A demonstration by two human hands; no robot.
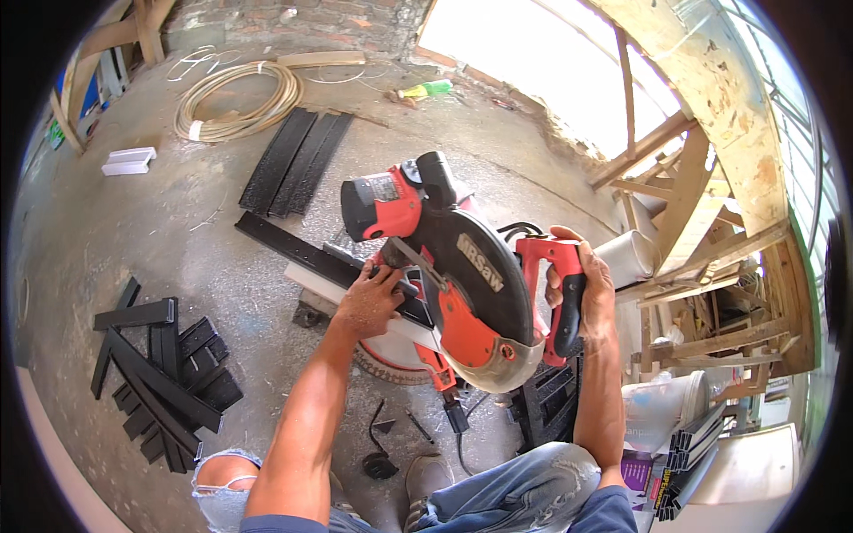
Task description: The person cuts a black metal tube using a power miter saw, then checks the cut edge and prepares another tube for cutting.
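Note:
A red and black miter saw (471, 266) stands on the floor in front of me. My right hand (597, 284) is wrapped around its red and black handle (569, 306) at the right. A long black profile strip (289, 244) lies across the saw's base, its far end sticking out to the left. My left hand (369, 300) holds the strip against the saw, left of the blade guard (471, 333), fingers curled over it. The motor housing (378, 204) sits above that hand. The guard hides where the blade meets the strip.
Short black pieces (164, 373) are heaped at left. Two wide black strips (298, 164) lie beyond the saw, near a coiled hose (240, 98) and a white block (129, 161). Black offcuts (546, 400) lie by my right knee. Stacked timber (711, 302) and a bucket (662, 409) stand right.

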